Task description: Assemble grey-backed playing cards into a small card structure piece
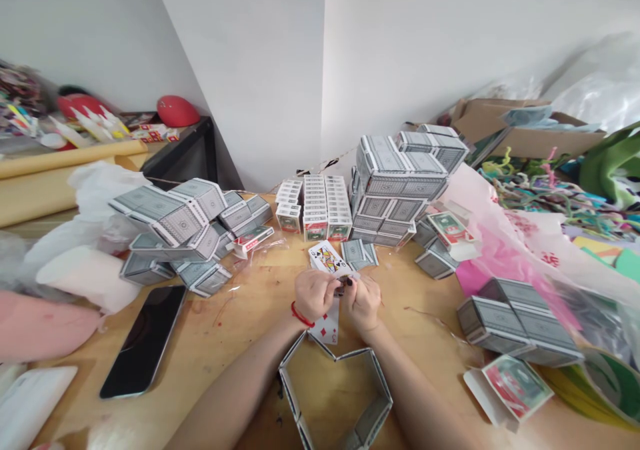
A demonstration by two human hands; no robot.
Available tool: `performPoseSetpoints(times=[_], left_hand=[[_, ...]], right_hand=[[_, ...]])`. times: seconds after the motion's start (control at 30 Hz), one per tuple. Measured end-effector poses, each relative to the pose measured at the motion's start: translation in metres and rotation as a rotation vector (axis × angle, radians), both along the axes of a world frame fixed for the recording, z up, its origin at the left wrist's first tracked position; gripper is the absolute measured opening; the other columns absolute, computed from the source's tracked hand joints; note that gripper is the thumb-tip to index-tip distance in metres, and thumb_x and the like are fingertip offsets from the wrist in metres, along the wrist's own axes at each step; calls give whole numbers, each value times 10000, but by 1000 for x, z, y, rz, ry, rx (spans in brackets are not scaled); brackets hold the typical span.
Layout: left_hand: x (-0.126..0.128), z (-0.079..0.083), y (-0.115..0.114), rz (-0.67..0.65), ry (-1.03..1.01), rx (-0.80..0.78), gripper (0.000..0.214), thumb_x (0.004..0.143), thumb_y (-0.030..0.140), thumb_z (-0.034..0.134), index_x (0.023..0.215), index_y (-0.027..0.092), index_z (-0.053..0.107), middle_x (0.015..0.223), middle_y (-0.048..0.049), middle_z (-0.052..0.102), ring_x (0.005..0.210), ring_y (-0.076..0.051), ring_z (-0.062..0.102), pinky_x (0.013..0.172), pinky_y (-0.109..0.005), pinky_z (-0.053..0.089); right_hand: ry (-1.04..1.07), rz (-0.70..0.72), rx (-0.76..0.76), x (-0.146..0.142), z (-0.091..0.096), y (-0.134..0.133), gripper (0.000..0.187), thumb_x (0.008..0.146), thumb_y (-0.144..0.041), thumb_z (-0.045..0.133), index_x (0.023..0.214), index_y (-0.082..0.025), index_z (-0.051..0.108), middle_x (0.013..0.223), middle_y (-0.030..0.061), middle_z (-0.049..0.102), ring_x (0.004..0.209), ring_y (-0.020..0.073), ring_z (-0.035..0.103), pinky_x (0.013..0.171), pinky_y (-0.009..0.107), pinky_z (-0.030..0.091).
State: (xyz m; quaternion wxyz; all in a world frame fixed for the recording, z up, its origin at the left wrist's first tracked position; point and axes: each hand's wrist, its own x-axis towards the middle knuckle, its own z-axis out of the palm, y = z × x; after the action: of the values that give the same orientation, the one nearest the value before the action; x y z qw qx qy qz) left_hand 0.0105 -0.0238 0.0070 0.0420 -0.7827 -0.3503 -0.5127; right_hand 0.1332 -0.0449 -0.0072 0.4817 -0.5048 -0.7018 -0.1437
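My left hand (315,295), with a red string bracelet at the wrist, and my right hand (363,301) meet over the middle of the table. Both are closed, thumbs and fingers pinching a small bent playing card (343,279), mostly hidden by the fingers. Just beyond them lies a face-up queen card (326,257), beside grey-backed cards (359,253). A three of diamonds (327,328) shows below the hands. Between my forearms stands a heart-shaped ring of folded cards (286,369), touching neither hand as far as I can see.
Stacked folded-card blocks stand at left (165,213) and right (395,177). Card boxes (315,207) line up at the back. A black phone (144,340) lies left; an opened card box (517,387) and a tape roll (595,383) lie right. Pink plastic (520,237) covers the right side.
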Motion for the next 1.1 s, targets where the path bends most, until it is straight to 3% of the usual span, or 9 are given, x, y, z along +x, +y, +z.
performPoseSetpoints(times=[0.43,0.97,1.1], left_hand=[[-3,3,2,-86,81,98,229,856,265,384,722,173,546,559,-40,606,531,-144,572,549,-264,422],[-5,4,0,-87,94,150,241,862,270,376,746,169,561,573,-42,615,521,-130,561,550,-261,418],[-3,0,0,-83,84,28,271,861,279,362,704,180,560,563,-48,601,539,-141,563,556,-263,415]], right_hand=[[52,25,-17,2,-6,0,362,890,-169,313,537,-205,386,452,2,433,441,130,393,476,277,285],[78,62,-4,3,-8,0,351,887,-164,309,548,-200,392,461,-8,423,440,120,398,481,260,297],[58,30,-31,4,-8,0,367,890,-181,293,538,-199,397,453,-6,420,430,121,390,474,261,287]])
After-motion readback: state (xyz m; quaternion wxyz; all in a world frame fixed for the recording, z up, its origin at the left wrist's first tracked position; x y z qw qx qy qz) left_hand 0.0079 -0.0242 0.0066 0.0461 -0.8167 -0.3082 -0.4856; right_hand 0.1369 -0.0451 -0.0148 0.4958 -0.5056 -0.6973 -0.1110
